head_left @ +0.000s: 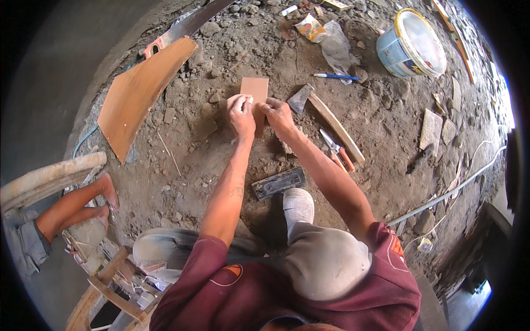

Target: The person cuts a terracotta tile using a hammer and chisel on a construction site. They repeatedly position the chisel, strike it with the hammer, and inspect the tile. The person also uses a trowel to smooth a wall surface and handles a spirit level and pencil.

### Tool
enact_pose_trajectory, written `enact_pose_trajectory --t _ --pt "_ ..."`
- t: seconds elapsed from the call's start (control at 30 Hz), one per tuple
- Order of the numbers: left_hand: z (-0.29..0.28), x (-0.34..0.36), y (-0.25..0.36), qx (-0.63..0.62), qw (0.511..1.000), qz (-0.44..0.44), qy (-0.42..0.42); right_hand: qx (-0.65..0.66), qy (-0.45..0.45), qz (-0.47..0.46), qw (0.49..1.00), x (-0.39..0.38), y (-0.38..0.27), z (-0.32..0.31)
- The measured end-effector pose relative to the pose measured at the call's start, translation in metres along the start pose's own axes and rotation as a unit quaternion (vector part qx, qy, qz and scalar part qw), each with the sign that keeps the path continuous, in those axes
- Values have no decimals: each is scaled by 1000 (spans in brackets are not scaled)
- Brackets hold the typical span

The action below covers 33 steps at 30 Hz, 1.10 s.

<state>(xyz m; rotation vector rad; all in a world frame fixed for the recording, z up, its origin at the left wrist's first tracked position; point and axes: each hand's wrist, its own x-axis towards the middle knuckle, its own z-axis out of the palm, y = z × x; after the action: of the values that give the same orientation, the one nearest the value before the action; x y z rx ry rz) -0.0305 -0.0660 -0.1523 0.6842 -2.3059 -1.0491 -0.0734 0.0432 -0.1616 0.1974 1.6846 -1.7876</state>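
Both my hands grip a small tan rectangular board (254, 84) above the dirt. My left hand (240, 115) is closed at its left side, fingers curled near a small pale spot too small to identify. My right hand (277, 115) pinches its right side. Close to the right hand lie a metal blade (300, 99) and a wooden stick (337, 126). Orange-handled shears (337, 149) and a dark flat block (279, 183) lie nearer my legs.
A large tan panel (132, 102) and handsaw (185, 25) lie left. A bucket (411, 47), blue pen (335, 76) and pipe (447, 193) are right and beyond. Another person's bare legs (74, 212) show at lower left, beside wood scraps (107, 295).
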Motion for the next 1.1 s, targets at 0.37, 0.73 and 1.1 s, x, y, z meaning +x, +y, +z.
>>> enact_pose_trajectory --t 0.37,0.73,1.1 --pt "5 -3 -5 44 997 56 -16 -469 239 -274 805 -44 -27 -86" --pt "8 -7 -10 19 1000 9 -2 -553 192 -220 780 -88 -10 -160" --pt "5 -8 -5 23 1000 8 2 -411 -20 -133 902 -113 -70 -75"
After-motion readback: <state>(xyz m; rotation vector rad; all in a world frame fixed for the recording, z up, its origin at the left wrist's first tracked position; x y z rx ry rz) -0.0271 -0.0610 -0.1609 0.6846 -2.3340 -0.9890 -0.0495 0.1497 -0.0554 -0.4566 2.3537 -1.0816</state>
